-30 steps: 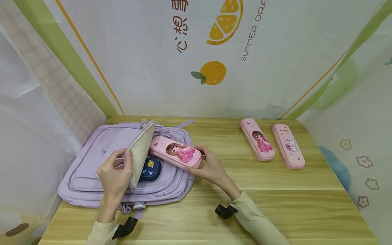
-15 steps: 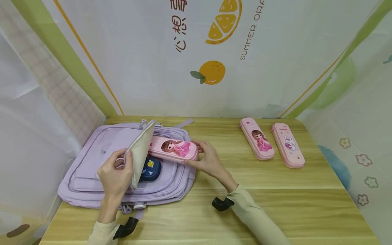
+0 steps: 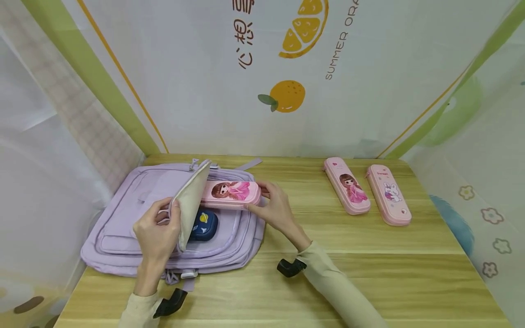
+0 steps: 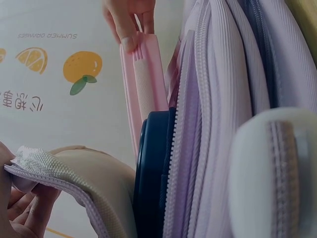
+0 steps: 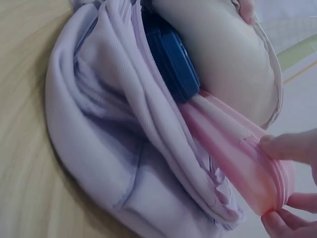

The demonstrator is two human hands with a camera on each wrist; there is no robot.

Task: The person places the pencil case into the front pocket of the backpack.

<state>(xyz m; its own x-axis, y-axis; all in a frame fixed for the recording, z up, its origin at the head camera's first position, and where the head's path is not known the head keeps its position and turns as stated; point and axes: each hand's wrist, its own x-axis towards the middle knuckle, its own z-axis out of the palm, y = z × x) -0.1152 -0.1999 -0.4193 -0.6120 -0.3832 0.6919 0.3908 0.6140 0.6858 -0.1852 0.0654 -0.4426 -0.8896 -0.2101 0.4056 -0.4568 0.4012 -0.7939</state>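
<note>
A lilac backpack (image 3: pixel 123 218) lies on the wooden table at the left, its front pocket unzipped. My left hand (image 3: pixel 157 228) pinches the edge of the pocket flap (image 3: pixel 190 205) and holds it raised, cream lining showing. My right hand (image 3: pixel 276 205) grips the outer end of a pink pencil case (image 3: pixel 231 191) printed with a doll in a pink dress. The case's other end is inside the pocket, hidden behind the flap. Beside it a dark blue case (image 3: pixel 205 224) with a planet picture sits partly in the pocket; the left wrist view shows this blue case (image 4: pixel 153 173) against the zipper.
Two more pink pencil cases lie at the back right of the table: one with a doll (image 3: pixel 347 186), one with a rabbit (image 3: pixel 388 195). A printed curtain (image 3: pixel 205 91) hangs behind the table, and others flank both sides. Straps stick out from the backpack.
My right hand has moved left, pushing the pink pencil case farther behind the flap and turning it more level. My left hand keeps holding the flap in the same place.
</note>
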